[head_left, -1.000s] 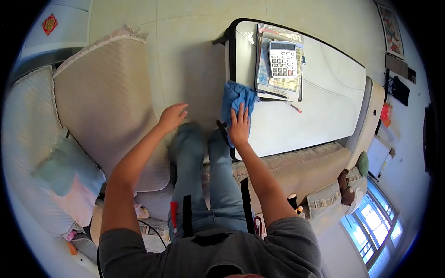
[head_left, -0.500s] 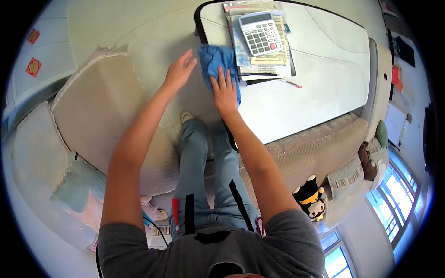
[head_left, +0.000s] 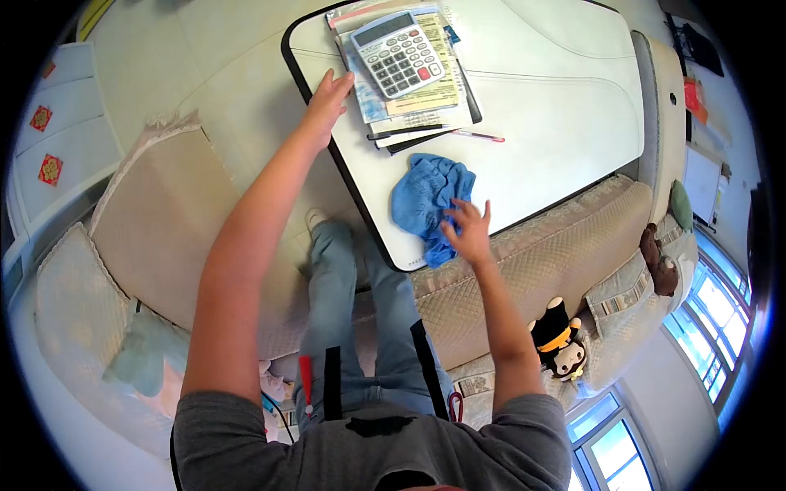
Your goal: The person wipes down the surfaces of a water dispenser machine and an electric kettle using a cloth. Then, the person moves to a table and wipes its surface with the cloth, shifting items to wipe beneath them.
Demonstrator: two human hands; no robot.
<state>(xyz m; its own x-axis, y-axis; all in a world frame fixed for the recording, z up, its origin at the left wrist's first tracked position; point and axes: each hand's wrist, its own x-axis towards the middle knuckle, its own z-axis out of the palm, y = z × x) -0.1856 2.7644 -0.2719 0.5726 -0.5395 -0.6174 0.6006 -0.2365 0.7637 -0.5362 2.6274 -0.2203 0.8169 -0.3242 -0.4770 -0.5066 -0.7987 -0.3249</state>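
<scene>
A crumpled blue cloth (head_left: 427, 196) lies on the white table (head_left: 548, 123) near its front left corner. My right hand (head_left: 468, 229) is over the cloth's right edge, fingers spread, not gripping it. My left hand (head_left: 327, 106) is at the table's left edge with fingers apart, beside a stack of papers (head_left: 426, 102). On the stack rests a white calculator (head_left: 397, 56). A black pen (head_left: 408, 131) lies at the papers' lower edge, and a red-tipped pen (head_left: 479, 136) lies on the table to its right.
A beige sofa (head_left: 524, 254) runs along the table's near side, with a plush doll (head_left: 565, 344) and a brown plush toy (head_left: 659, 266) on it. Another sofa section (head_left: 172, 213) stands on the left. Tiled floor (head_left: 221, 74) shows between it and the table.
The blue cloth has moved from the table's left edge to its front left corner area. My right hand moved with it and now touches it less. My left hand has come to the table edge by the papers.
</scene>
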